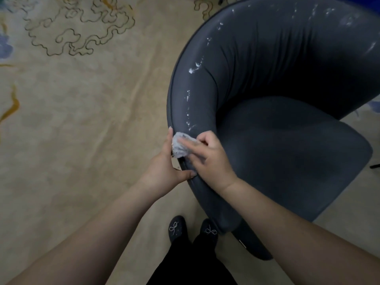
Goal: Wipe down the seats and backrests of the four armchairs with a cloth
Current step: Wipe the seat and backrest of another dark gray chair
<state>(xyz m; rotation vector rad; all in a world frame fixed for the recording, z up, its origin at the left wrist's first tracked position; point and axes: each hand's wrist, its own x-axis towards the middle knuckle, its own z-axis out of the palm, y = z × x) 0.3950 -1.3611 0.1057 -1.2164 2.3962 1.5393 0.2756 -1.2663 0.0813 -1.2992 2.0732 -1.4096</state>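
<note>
At the armrest's front end, about six o'clock from the picture's middle, both hands meet on a crumpled pale cloth (180, 146). The right hand (209, 159) has its grip curled over the cloth, fingers bent and pressing the wad against the top edge of the dark grey armchair (287, 128). The left hand (164, 167) lies just beside it at nine o'clock of the cloth: its fingers run straight up along the outside of the armrest, touching the cloth's left side, and its thumb presses flat on the piped rim below; this grip is slack and closes on nothing.

White flecks (193, 68) dot the armrest's crest from above the cloth up toward twelve o'clock, and more show along the backrest's top edge at one to two o'clock. The seat cushion sits at three o'clock of the hands.

Under the chair spreads a beige carpet (82, 120) with dark scroll outlines at eleven o'clock. Two dark shoes (177, 228) with small beaded bows stand at six o'clock, touching the chair's base.
</note>
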